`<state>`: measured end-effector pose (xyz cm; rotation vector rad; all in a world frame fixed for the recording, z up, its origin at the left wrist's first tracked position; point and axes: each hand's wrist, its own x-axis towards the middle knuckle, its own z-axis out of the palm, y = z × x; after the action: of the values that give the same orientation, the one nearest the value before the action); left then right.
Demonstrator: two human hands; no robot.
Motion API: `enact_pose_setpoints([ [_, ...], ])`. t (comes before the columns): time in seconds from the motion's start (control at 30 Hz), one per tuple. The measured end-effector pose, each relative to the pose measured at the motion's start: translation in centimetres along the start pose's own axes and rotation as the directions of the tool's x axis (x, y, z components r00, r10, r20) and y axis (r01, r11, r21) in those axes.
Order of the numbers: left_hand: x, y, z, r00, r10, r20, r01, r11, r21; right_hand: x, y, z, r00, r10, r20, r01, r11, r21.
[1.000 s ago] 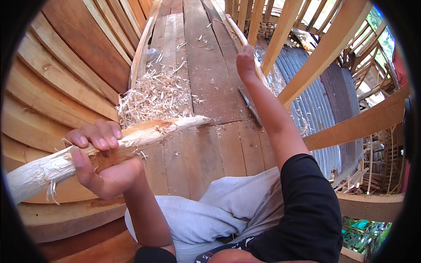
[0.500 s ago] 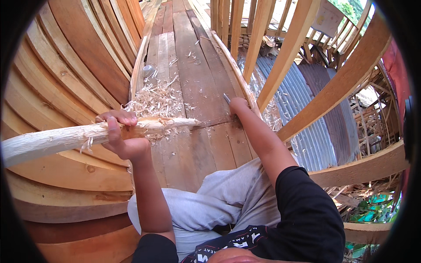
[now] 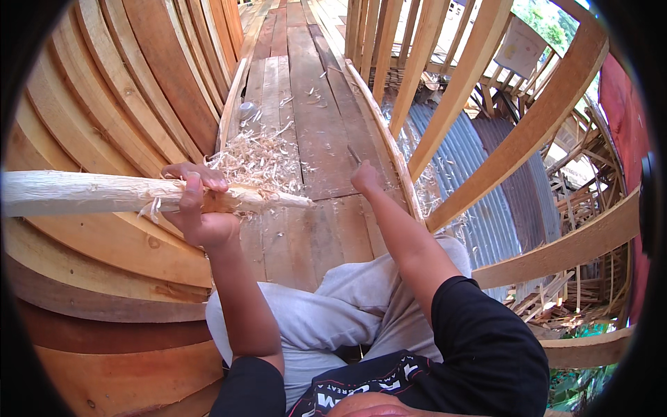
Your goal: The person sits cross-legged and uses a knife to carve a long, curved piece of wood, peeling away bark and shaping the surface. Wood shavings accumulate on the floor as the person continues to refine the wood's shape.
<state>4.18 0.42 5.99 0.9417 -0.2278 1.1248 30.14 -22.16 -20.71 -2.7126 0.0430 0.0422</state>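
Observation:
A long peeled wooden pole [image 3: 90, 192] comes in from the left edge, nearly level, its pale surface rough with loose slivers. My left hand [image 3: 198, 201] is wrapped round it close to its whittled right end, which tapers over the plank floor. Farther right, apart from the pole, my right hand [image 3: 366, 177] is closed on a knife [image 3: 353, 153]. Only the knife's narrow blade shows, pointing forward and slightly left; its handle is hidden in my fist. Curled wood shavings [image 3: 257, 158] lie heaped just beyond the pole's tip.
On the left rises a wall of upright boards [image 3: 104, 104]. Wooden railing slats [image 3: 462, 90] stand along the right, with corrugated metal sheets [image 3: 479, 181] below them. A small clear container [image 3: 248, 110] sits past the shavings on the floor planks [image 3: 319, 132].
My right hand has shifted a little left and nearer with the knife. The pole's left part has swung up to nearly level, still in my left hand. The view has tilted slightly.

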Motion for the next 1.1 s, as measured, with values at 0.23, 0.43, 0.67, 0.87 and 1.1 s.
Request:
enact_pose_setpoints([
  [0.23,1.3,4.3,-0.8,0.998,0.044,-0.038,-0.042,0.998,0.041,-4.2,-7.3,6.6,0.923,-0.354,0.149,0.335,0.931,0.143],
  [0.43,1.5,5.4,-1.3,0.999,0.026,0.039,-0.027,0.999,0.018,-6.7,-8.2,7.1,0.979,-0.183,-0.088,0.196,0.964,0.179],
  [0.67,1.6,5.5,-1.4,0.997,-0.036,0.070,0.037,0.999,-0.022,-9.2,-1.1,4.5,0.851,0.525,0.023,-0.479,0.756,0.447],
  [0.87,1.6,5.9,-1.6,0.994,-0.036,0.108,0.040,0.999,-0.034,-14.1,-4.7,2.5,0.901,-0.060,0.430,-0.160,0.874,0.458],
  [1.1,1.5,7.5,-2.0,0.997,-0.020,0.076,0.022,1.000,-0.021,-16.9,-4.9,1.4,0.946,0.173,0.274,-0.220,0.964,0.150],
])
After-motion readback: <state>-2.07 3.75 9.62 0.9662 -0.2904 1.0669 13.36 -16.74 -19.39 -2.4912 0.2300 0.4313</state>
